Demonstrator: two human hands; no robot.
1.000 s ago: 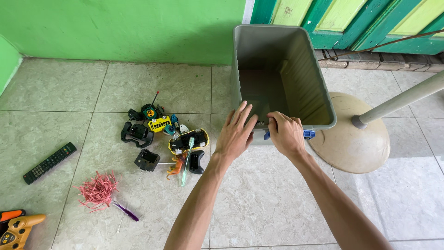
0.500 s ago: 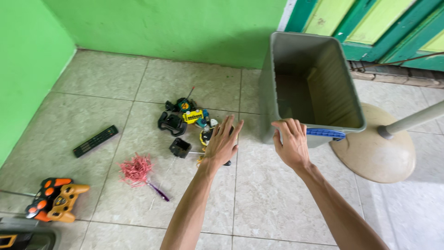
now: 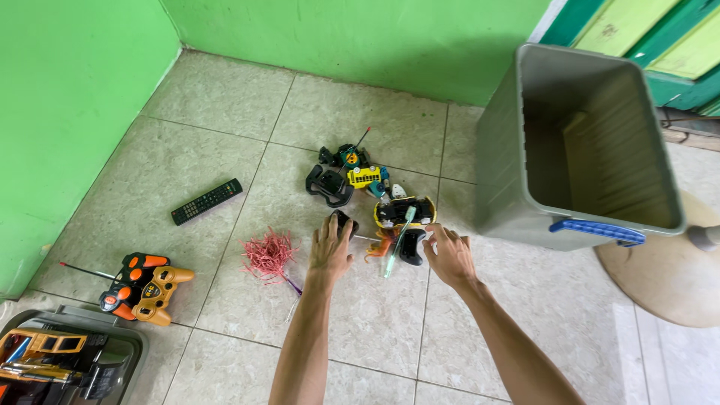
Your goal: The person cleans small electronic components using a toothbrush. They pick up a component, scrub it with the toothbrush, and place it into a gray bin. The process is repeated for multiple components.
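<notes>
On the tiled floor the left hand lies open with its fingers over a small black toy, while the right hand, fingers spread, touches a black controller beside a green toothbrush, with a grey bin just right of it.

Both hands, left and right, reach into scattered toys.
</notes>
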